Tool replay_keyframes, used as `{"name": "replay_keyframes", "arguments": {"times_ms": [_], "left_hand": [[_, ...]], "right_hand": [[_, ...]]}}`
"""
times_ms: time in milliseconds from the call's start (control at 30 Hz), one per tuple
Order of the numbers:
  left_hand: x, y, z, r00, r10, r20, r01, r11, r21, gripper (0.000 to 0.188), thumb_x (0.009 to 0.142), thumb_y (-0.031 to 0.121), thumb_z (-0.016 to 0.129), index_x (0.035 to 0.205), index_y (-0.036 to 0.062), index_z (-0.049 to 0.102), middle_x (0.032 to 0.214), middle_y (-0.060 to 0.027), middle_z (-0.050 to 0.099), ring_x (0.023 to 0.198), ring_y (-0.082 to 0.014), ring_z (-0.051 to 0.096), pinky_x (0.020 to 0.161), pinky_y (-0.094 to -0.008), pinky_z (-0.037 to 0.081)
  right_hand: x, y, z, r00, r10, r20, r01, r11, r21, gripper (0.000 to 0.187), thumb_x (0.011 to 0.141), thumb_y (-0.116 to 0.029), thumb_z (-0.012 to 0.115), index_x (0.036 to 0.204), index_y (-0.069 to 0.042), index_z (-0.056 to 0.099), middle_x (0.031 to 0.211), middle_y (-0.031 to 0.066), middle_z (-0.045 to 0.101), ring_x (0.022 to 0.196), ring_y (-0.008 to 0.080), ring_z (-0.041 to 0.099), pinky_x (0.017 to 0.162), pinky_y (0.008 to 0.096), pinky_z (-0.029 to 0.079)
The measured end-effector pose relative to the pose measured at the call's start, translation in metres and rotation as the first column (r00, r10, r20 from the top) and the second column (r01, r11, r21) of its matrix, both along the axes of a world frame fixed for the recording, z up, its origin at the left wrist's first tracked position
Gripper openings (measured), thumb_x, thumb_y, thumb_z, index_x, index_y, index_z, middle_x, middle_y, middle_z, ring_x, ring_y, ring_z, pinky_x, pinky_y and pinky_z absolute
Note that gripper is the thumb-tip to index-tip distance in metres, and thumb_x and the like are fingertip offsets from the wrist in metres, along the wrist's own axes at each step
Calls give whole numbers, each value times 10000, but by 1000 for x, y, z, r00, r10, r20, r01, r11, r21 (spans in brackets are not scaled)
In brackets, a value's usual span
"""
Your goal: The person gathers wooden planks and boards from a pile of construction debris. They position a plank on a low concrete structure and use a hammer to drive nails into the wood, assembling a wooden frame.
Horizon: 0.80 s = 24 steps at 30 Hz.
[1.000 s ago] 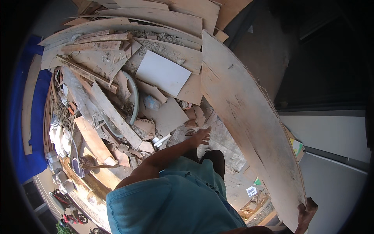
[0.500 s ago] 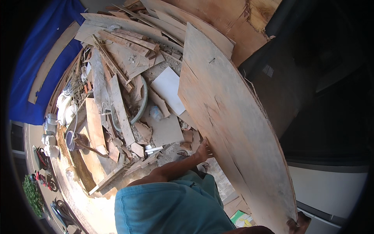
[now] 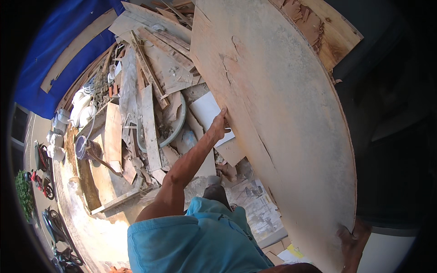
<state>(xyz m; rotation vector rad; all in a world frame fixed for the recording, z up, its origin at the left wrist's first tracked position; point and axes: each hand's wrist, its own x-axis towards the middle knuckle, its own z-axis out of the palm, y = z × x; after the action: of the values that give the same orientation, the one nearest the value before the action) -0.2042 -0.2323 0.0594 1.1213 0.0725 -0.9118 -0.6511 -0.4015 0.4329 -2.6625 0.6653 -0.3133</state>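
A large, worn plywood sheet [image 3: 291, 123] stands tilted before me, pale with grey smears and cracks along its left side. My left hand [image 3: 220, 123] is closed on its left edge, arm stretched forward; the fingers behind the board are partly hidden. Low on the right edge, my right hand [image 3: 351, 237] grips the same sheet, thumb on the near face. A white panel [image 3: 205, 109] lies just beyond my left hand, partly covered by the plywood.
Scrap boards and rubble pile up ahead, with a round basin rim [image 3: 182, 119] among them. To the left are a purple bucket [image 3: 83, 148], white sacks [image 3: 81, 109] and a blue tarp [image 3: 54, 41]. Another broken plywood piece [image 3: 339, 34] stands behind the sheet. Parked motorbikes [image 3: 57, 227] line the far left.
The plywood sheet has moved forward and up in view, covering more of the pile. My left arm now reaches farther out with it; both hands keep their grip. My leg has stepped forward.
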Motion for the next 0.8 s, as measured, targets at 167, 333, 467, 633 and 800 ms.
{"name": "replay_keyframes", "arguments": {"times_ms": [167, 333, 467, 633, 800], "left_hand": [[134, 9, 80, 872, 134, 470, -154, 988, 4, 910, 916, 697, 336, 1462, -27, 267, 1424, -257, 409, 1344, -391, 348, 1094, -604, 224], [106, -15, 125, 404, 82, 911, -180, 984, -8, 870, 948, 605, 410, 1460, -71, 213, 1506, -295, 224, 1416, -392, 206, 1162, -437, 188], [10, 0, 174, 480, -90, 873, -9, 994, 107, 876, 962, 569, 425, 1498, -43, 100, 1544, -301, 110, 1463, -385, 72, 1187, -449, 118], [-3, -25, 174, 492, -77, 867, 83, 996, 42, 904, 952, 579, 440, 1507, -27, 64, 1547, -298, 93, 1463, -397, 56, 1187, -455, 116], [36, -63, 163, 552, -96, 828, 112, 993, 40, 951, 927, 607, 471, 1509, -25, 64, 1547, -296, 107, 1462, -391, 78, 1186, -460, 121]], "right_hand": [[121, -1, 26, 981, 5, 193, -21, 996, 83, 324, 620, -128, 573, 864, 77, 631, 630, 75, 547, 545, 121, 500, 545, 294, 418], [256, -15, 43, 932, -3, 362, -36, 994, 100, 412, 599, -48, 519, 952, 81, 688, 676, 73, 594, 592, 123, 523, 590, 282, 434], [374, -20, 59, 942, 113, 317, -129, 991, 32, 354, 639, -45, 553, 933, 111, 675, 711, 130, 638, 600, 168, 557, 630, 306, 467], [515, 1, 65, 961, 219, 171, -191, 968, -164, 261, 687, -69, 641, 898, 74, 699, 726, 201, 676, 661, 290, 654, 693, 361, 507], [613, -3, 26, 958, 278, 70, -228, 886, -403, 223, 715, -113, 719, 858, 56, 701, 827, 250, 683, 797, 371, 682, 756, 422, 521]]}}
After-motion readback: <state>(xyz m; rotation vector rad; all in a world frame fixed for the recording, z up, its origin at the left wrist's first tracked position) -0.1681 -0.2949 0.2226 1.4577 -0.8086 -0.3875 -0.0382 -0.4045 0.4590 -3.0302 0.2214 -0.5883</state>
